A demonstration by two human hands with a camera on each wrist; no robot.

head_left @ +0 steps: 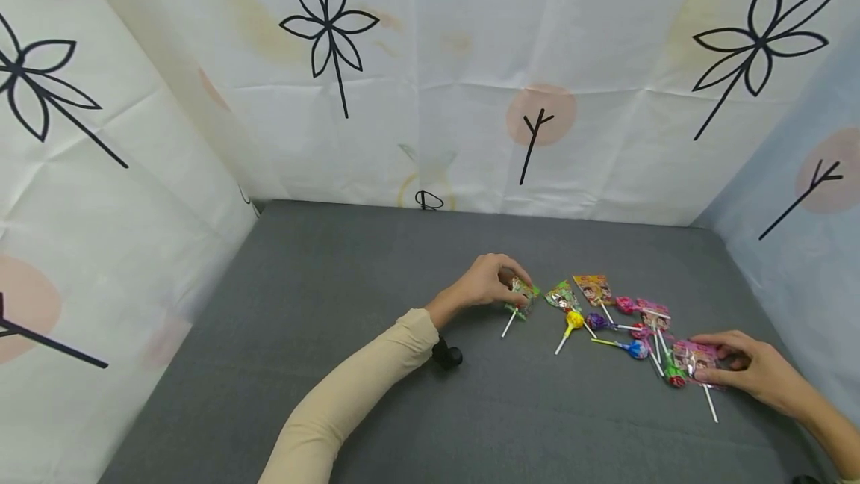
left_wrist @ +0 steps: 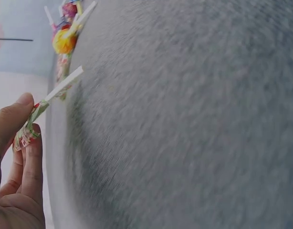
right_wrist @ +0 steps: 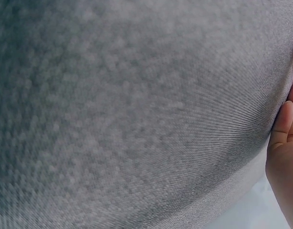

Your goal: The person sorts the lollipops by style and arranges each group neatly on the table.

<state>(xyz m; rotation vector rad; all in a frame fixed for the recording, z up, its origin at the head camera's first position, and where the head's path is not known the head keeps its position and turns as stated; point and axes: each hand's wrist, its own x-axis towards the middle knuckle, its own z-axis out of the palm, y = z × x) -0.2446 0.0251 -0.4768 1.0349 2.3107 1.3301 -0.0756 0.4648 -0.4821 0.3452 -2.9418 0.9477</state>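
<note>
**Bright wrappers on grey**

The table is dark grey, finely woven. The lollipops show yellow, purple, blue, pink, red and orange wrappers on white sticks. The green-wrapped lollipop has a white stick too. The backdrop is white with black line flowers and pale pink discs. The sleeve is beige.

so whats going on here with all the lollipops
A person sits at a grey cloth table with wrapped lollipops scattered along its right side. The left hand pinches a green-wrapped lollipop by its wrapper, apart from the others, its white stick pointing toward the person. The right hand rests on a pink-wrapped lollipop at the near end of the scattered lollipops, fingers curled over the wrapper. The rest lie untouched between the two hands.
</note>
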